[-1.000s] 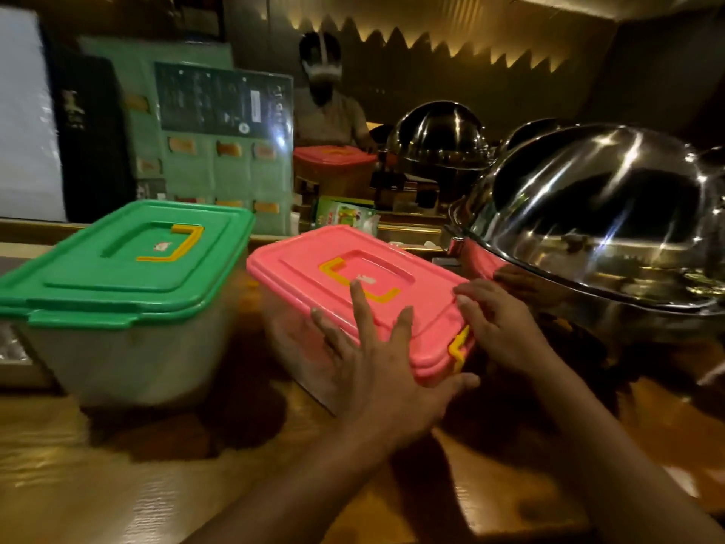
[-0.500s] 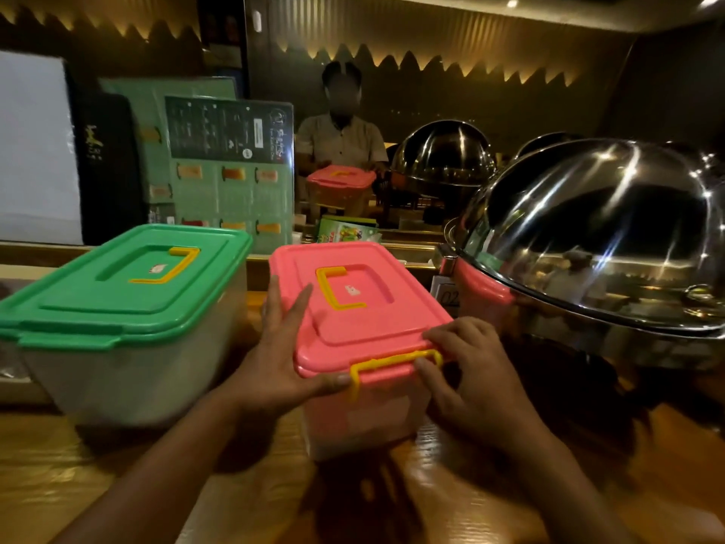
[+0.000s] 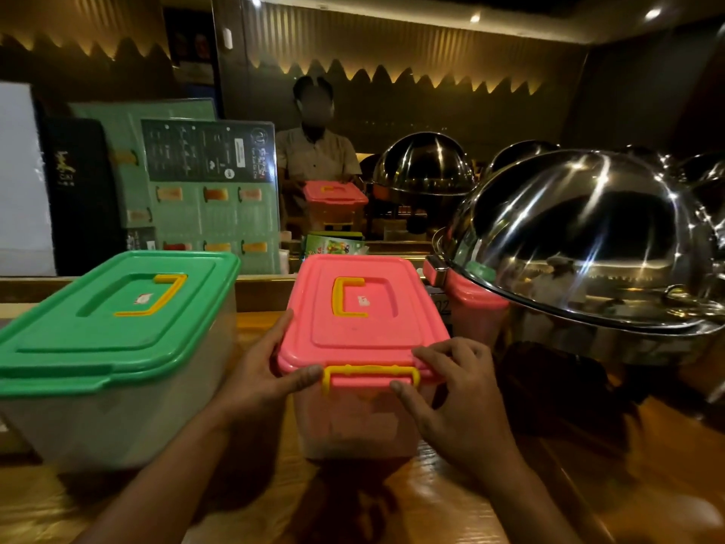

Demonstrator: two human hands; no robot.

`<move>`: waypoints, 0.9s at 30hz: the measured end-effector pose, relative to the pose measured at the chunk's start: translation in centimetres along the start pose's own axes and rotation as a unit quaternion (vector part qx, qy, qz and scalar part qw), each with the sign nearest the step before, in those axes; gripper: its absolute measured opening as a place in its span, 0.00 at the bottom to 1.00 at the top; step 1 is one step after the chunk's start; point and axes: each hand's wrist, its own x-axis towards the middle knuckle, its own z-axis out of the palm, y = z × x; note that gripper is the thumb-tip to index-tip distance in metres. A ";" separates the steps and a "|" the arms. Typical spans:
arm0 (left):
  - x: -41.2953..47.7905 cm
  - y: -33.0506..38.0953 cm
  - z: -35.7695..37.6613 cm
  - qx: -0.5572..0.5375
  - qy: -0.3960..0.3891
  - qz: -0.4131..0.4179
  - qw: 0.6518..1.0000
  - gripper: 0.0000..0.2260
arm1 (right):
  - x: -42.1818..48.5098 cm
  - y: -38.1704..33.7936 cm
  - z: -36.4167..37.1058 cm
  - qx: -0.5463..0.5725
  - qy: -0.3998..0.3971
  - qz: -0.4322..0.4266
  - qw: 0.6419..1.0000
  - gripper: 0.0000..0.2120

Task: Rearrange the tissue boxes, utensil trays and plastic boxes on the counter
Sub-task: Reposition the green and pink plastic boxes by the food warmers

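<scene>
A person's two bare hands hold a rectangular translucent plastic box with a pink lid and yellow clasp [image 3: 361, 320], which appears to rest near the front edge of the glossy wooden counter [image 3: 451, 500]. The left hand [image 3: 255, 371] wraps the lid's near left corner, with fingers along the side and the thumb on the front rim beside the clasp. The right hand [image 3: 459, 398] curls over the near right corner, thumb tucked under the rim. The box stands upright with its short end facing the person. A larger green-lidded translucent plastic box [image 3: 117, 320] sits just beside it on the left, and a polished steel dome cover [image 3: 580, 245] on the right. The step in hand seems to be squaring the pink box alongside the green one. The next move likely calls for a small slide or turn to line up the fronts, clear of the dome, then letting go
</scene>
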 end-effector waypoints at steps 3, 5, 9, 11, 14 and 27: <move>0.4 -0.4 0.1 -0.029 -0.006 -0.017 0.999 0.42 | -0.1 0.2 0.5 0.005 0.012 0.015 1.000 0.27; 0.9 -0.8 0.2 -0.037 0.000 -0.026 0.999 0.47 | 0.4 0.6 0.7 0.003 0.002 0.024 1.000 0.29; 2.0 -1.0 1.1 -0.034 0.020 -0.044 0.998 0.54 | 1.5 2.3 1.5 -0.006 -0.007 0.039 0.999 0.31; 2.8 -1.1 1.5 -0.041 0.025 -0.042 0.998 0.54 | 1.9 3.1 2.2 -0.002 -0.001 0.047 0.999 0.32; 4.0 -1.2 1.7 -0.050 0.030 -0.047 0.997 0.54 | 2.4 3.8 3.3 0.004 0.006 0.069 0.998 0.35; 7.1 -0.1 1.5 -0.046 0.054 -0.051 0.996 0.45 | 6.0 4.4 4.9 -0.013 -0.027 0.117 0.993 0.31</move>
